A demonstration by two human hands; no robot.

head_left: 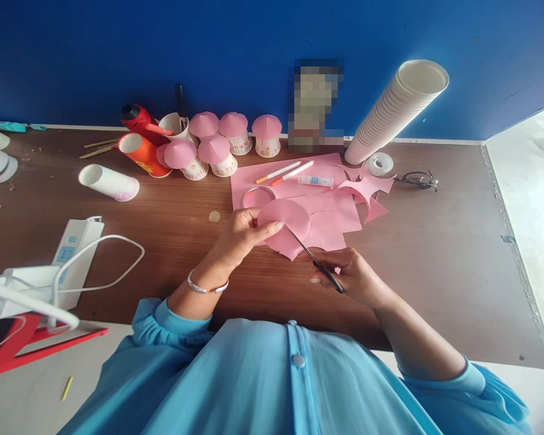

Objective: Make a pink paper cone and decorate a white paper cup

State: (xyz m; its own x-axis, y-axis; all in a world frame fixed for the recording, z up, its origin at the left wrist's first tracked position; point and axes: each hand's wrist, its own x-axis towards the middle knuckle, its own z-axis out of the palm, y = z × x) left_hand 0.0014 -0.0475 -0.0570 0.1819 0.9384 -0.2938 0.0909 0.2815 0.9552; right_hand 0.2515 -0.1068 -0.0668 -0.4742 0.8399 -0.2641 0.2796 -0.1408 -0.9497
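My left hand (242, 232) pinches the edge of a pink paper circle (286, 225) and holds it just above the wooden table (435, 266). My right hand (351, 275) grips black-handled scissors (315, 261), whose blades point up-left into the circle's lower edge. Under the circle lie pink paper sheets (299, 181) and curved pink offcuts (367, 192). A silver bangle sits on my left wrist.
Several paper cups topped with pink cones (217, 148) stand at the back. A leaning stack of white cups (396, 109), a tape roll (379, 164), two markers (285, 171), a glue stick (315, 180), a metal ring (258, 196), glasses (417, 179), a power strip (75, 254) and red cups (142, 154) are around.
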